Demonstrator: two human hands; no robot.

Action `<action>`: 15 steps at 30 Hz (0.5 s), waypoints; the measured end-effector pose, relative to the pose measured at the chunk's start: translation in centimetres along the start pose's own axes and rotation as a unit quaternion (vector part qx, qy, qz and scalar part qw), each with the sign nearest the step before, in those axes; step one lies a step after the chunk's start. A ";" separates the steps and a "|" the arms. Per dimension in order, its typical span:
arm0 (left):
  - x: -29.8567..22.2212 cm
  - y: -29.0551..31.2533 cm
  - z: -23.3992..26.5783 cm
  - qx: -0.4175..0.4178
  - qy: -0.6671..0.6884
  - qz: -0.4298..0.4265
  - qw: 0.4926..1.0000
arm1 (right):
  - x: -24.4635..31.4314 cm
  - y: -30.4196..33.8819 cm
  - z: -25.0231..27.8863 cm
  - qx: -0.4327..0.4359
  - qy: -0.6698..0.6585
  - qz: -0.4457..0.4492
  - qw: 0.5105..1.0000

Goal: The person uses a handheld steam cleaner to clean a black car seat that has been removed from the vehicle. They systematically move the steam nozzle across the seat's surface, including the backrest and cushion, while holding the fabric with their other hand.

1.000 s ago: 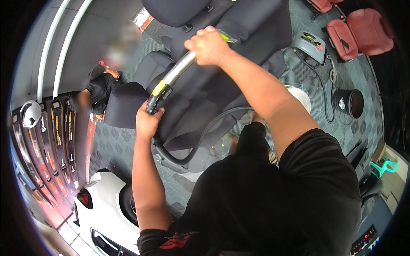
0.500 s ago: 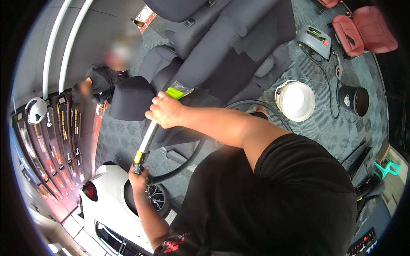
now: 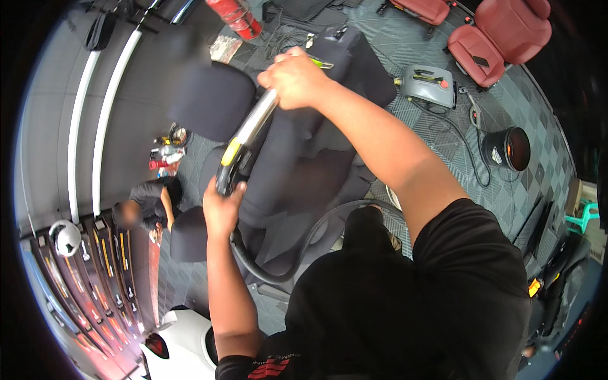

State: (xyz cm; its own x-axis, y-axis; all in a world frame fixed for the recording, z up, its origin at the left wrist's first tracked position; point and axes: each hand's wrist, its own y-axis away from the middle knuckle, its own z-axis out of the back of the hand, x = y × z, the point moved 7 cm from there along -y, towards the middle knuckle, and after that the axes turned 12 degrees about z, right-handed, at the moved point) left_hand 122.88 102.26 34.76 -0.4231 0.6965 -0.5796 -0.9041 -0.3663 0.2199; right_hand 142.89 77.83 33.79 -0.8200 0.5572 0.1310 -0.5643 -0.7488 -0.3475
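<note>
Both my hands hold an extractor wand (image 3: 256, 123) with a metal tube, a black and yellow handle and a green nozzle head. My left hand (image 3: 221, 209) wraps around the black handle. My right hand (image 3: 294, 77) grips the tube close to the nozzle, which shows only partly beyond my fingers. Under the wand is a dark fabric car seat (image 3: 297, 152), and the nozzle is over its far part; I cannot tell whether it touches. A black hose (image 3: 297, 269) curves from the handle across the seat toward my legs.
A grey machine (image 3: 427, 85), a black bucket (image 3: 506, 149) and red seats (image 3: 497, 38) stand at right. A person (image 3: 149, 202) crouches at left beside a dark headrest (image 3: 190, 234). A red cylinder (image 3: 234, 18) lies at the back; a white car (image 3: 183, 345) is lower left.
My hands and the wand have moved farther forward, with the nozzle now over the seat's far part. The view has shifted, and my body now hides most of the white bucket.
</note>
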 end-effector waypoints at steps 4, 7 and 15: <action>-3.1 -5.1 -3.7 0.024 0.027 0.047 0.998 | -6.5 1.9 -3.5 -0.086 0.034 -0.057 0.994; -2.5 -5.3 -3.9 0.005 0.051 0.066 0.996 | -7.9 -0.2 -4.0 -0.148 0.023 -0.004 0.989; -7.6 -10.2 -6.8 0.117 0.107 0.082 0.984 | -12.0 3.3 -4.7 -0.266 -0.063 -0.237 0.932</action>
State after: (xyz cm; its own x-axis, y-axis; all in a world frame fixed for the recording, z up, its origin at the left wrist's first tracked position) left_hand 135.70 96.56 31.60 -0.5646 0.4852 -0.6677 -0.8244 -0.2933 0.4840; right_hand 151.32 70.28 26.72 -0.5133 0.7094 0.4830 -0.7669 -0.1267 -0.6291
